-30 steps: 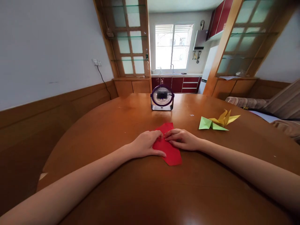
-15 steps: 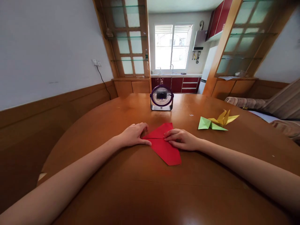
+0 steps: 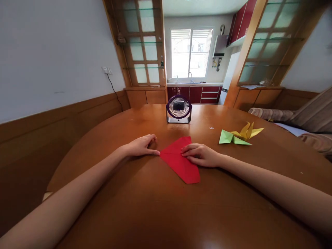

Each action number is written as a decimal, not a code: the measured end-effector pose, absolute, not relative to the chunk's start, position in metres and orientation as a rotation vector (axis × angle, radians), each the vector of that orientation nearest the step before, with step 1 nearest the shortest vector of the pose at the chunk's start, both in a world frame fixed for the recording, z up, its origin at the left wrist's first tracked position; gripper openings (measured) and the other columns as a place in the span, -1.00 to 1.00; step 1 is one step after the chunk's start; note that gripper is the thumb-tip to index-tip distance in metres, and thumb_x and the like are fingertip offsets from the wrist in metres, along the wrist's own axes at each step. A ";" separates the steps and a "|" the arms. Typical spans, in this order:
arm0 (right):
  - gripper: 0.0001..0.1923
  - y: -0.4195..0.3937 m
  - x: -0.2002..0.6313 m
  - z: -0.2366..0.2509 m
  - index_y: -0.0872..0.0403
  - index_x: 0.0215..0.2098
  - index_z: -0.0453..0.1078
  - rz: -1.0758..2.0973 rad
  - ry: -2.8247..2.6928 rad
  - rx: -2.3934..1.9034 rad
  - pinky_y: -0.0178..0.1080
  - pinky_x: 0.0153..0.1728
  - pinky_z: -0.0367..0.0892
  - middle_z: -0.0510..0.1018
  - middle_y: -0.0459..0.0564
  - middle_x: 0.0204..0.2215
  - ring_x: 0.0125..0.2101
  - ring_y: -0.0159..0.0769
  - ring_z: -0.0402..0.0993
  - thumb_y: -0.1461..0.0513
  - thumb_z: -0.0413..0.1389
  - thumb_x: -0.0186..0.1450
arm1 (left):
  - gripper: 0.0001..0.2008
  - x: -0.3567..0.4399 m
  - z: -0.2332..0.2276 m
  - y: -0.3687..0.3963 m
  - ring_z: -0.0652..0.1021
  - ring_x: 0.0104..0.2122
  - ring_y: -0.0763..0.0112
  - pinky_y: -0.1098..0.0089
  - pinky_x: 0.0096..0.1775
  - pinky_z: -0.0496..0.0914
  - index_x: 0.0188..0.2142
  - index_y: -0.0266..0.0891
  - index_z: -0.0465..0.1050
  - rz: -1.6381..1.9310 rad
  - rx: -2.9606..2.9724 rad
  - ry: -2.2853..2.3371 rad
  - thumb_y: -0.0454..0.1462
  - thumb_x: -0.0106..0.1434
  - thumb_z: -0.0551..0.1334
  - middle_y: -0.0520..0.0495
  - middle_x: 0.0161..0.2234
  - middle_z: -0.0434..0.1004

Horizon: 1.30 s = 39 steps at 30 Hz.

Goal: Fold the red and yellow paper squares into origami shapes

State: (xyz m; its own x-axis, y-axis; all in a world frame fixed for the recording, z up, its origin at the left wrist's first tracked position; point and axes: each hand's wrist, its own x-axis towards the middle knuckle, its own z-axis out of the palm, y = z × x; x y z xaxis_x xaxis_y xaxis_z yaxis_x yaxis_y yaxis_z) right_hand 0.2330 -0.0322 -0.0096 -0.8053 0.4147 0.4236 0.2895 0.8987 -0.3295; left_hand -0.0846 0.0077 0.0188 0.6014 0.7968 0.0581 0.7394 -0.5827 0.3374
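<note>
We kept our right hand (image 3: 201, 155) spread flat on the red paper (image 3: 180, 162) to pin it to the bench (image 3: 155, 207), while our left hand (image 3: 141, 146), loosely curled and holding nothing, pressed a fingertip on the paper's left corner so the fold lay sharp. The paper sat mid-bench with bare wood all round it, the fan (image 3: 178, 109) well beyond and the green and yellow folded papers (image 3: 240, 135) off to the right
</note>
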 end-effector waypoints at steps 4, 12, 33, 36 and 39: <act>-0.73 -0.032 0.233 -0.010 0.11 -0.06 0.50 0.344 -2.563 -0.503 -0.08 0.01 0.38 0.54 0.13 -0.07 -0.03 -0.21 0.47 0.32 0.05 0.32 | -0.43 -0.086 0.020 0.009 0.38 -0.34 0.37 0.42 -0.31 0.26 -0.14 -0.19 0.29 0.304 2.488 1.196 0.15 0.05 0.27 -0.03 -0.30 0.33; -0.73 -0.031 0.233 -0.011 0.12 -0.06 0.50 0.333 -2.564 -0.509 -0.09 0.01 0.39 0.54 0.14 -0.07 -0.04 -0.21 0.47 0.32 0.05 0.32 | -0.54 -0.074 0.005 0.010 0.38 -0.40 0.40 0.41 -0.35 0.27 -0.21 -0.20 0.32 0.545 2.315 1.267 0.14 0.22 0.12 0.02 -0.38 0.35; -0.72 -0.032 0.233 -0.010 0.12 -0.05 0.49 0.337 -2.565 -0.503 -0.09 0.02 0.38 0.54 0.14 -0.07 -0.03 -0.20 0.47 0.33 0.04 0.32 | -0.47 -0.081 0.007 0.014 0.45 -0.25 0.30 0.38 -0.22 0.27 -0.09 -0.16 0.38 0.395 2.735 1.194 0.17 0.16 0.20 -0.05 -0.23 0.42; -0.73 -0.032 0.233 -0.010 0.12 -0.06 0.50 0.335 -2.566 -0.500 -0.09 0.02 0.39 0.54 0.14 -0.06 -0.03 -0.21 0.47 0.32 0.04 0.32 | -0.53 -0.077 0.003 0.011 0.44 -0.30 0.35 0.39 -0.25 0.28 -0.14 -0.18 0.40 0.514 2.699 1.189 0.14 0.22 0.17 -0.03 -0.27 0.43; -0.73 -0.031 0.233 -0.011 0.14 -0.07 0.50 0.329 -2.565 -0.510 -0.08 0.01 0.39 0.54 0.15 -0.07 -0.04 -0.20 0.47 0.32 0.04 0.32 | -0.59 -0.067 -0.001 0.007 0.44 -0.32 0.35 0.38 -0.26 0.27 -0.26 -0.21 0.38 0.600 2.724 1.229 0.09 0.30 0.10 -0.03 -0.31 0.44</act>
State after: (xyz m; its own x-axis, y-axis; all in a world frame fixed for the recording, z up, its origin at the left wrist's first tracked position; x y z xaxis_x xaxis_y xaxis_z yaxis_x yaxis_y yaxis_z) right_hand 0.2334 -0.0314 -0.0108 -0.8047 0.4136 0.4260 0.2928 0.9006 -0.3213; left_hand -0.0666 0.0070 -0.0011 0.5981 0.7375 0.3137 0.7008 -0.6712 0.2417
